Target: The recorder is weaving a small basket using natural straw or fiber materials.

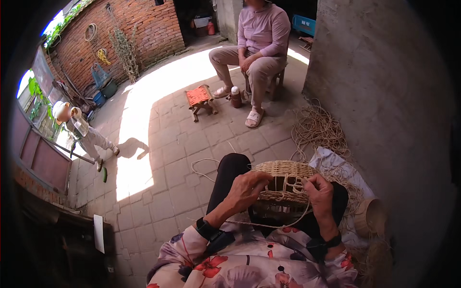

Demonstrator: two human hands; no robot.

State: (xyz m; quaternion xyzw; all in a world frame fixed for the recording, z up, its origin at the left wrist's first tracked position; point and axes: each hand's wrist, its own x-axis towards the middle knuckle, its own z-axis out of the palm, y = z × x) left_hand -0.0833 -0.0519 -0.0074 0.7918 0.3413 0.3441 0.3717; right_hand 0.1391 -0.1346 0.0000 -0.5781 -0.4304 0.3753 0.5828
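Observation:
A woven straw-coloured basket (283,168) rests on my lap between my knees, with a gap in its weave crossed by a few upright strands. My left hand (247,189) has its fingers bent over the left edge of that gap, gripping the basket there. At the gap's right side my right hand (320,193) pinches a thin cord (270,224). The cord hangs from near this hand in a loop and runs left across my lap. The fingertips of both hands are partly hidden against the weave.
A heap of loose cord (319,129) lies by the wall, near a white sack (331,161) and a small woven basket (370,217). Ahead, a person (264,29) sits beside an orange-topped folding stool (198,96) and a jar (236,97). A child (79,127) stands at left.

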